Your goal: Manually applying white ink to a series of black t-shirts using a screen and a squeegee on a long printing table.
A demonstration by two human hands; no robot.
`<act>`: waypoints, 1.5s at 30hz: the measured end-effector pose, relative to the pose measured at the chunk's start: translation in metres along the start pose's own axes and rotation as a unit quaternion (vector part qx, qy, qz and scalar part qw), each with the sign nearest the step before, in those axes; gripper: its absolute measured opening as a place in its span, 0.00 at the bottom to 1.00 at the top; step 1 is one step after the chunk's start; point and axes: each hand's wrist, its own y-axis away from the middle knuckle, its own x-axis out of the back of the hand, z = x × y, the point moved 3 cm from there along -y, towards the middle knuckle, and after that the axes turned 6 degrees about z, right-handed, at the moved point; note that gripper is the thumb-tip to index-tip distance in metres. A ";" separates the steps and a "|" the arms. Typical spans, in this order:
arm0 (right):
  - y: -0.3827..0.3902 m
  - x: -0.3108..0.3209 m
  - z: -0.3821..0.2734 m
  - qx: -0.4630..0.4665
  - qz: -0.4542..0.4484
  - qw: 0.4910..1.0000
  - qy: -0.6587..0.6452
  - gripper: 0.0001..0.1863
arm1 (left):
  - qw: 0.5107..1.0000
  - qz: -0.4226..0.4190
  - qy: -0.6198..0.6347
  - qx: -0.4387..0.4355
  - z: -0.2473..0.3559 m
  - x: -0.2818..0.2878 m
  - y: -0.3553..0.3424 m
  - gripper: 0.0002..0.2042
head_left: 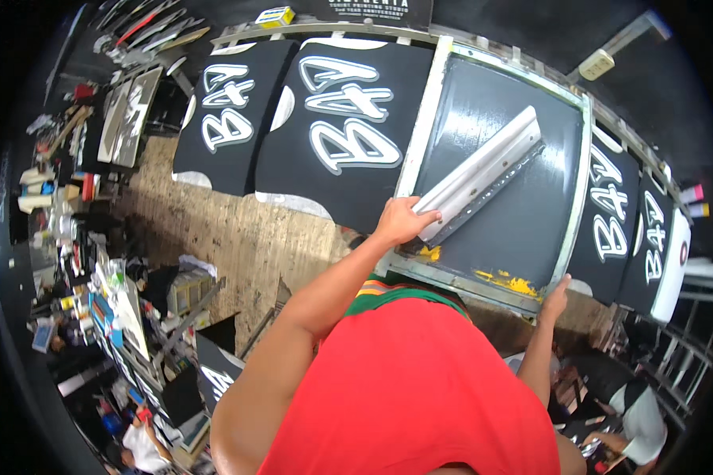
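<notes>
My left hand point(404, 221) grips the lower-left end of a long silver squeegee point(487, 162), which lies diagonally over a screen-printing frame point(440, 73) with dark mesh point(515, 229). Yellow ink point(505, 282) streaks the frame's near end. My right hand point(554, 298) has its fingers wrapped on the frame's near right corner. Black shirts with white-and-grey printed lettering lie on boards on both sides: two at the left point(342, 190) point(227, 170), others at the right point(614, 281).
Cluttered shelves and tables point(119, 317) fill the left side beyond a worn wooden floor point(245, 245). A person in white point(146, 447) is at lower left, another in grey point(638, 423) at lower right. A yellow box point(273, 17) sits behind the boards; metal racks point(677, 356) stand at right.
</notes>
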 end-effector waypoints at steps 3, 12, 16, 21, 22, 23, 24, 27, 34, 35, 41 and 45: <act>-0.019 -0.009 0.000 0.001 0.002 1.000 0.014 0.55 | 0.999 0.024 0.012 0.022 0.007 -0.008 0.009 0.30; -0.046 -0.021 0.000 0.009 -0.021 1.000 0.004 0.54 | 0.998 0.068 0.018 0.001 0.015 -0.023 0.001 0.31; -0.061 -0.015 0.000 0.016 -0.021 1.000 0.013 0.54 | 0.998 0.065 0.004 -0.008 0.027 -0.025 -0.003 0.32; -0.058 -0.013 -0.006 0.023 -0.067 0.996 -0.047 0.52 | 0.993 0.110 -0.018 -0.023 0.031 -0.026 -0.007 0.31; -0.052 -0.014 -0.007 0.039 -0.071 0.994 -0.068 0.51 | 0.993 0.118 -0.017 -0.020 0.030 -0.026 -0.010 0.30; -0.052 -0.016 -0.006 0.039 -0.101 0.991 -0.078 0.47 | 0.992 0.123 -0.016 -0.022 0.032 -0.025 -0.012 0.30; -0.052 -0.014 -0.005 0.073 -0.069 0.993 -0.069 0.44 | 0.994 0.111 -0.017 -0.004 0.032 -0.024 -0.014 0.30; -0.046 -0.013 -0.008 0.129 -0.058 0.986 -0.093 0.36 | 0.994 0.108 -0.001 0.019 0.030 -0.023 -0.017 0.28; -0.061 -0.034 0.008 0.195 -0.024 0.977 -0.087 0.28 | 0.995 0.090 -0.007 0.049 0.024 -0.033 -0.026 0.29; -0.062 -0.037 0.005 0.195 -0.024 0.976 -0.089 0.28 | 0.995 0.090 0.001 0.045 0.020 -0.037 -0.028 0.30; -0.059 -0.038 -0.006 0.125 -0.019 0.992 -0.015 0.34 | 0.997 0.068 -0.011 0.037 0.017 -0.045 -0.038 0.32; -0.058 -0.042 -0.010 0.109 -0.039 0.992 -0.039 0.31 | 0.997 0.039 0.010 0.059 0.019 -0.036 -0.033 0.32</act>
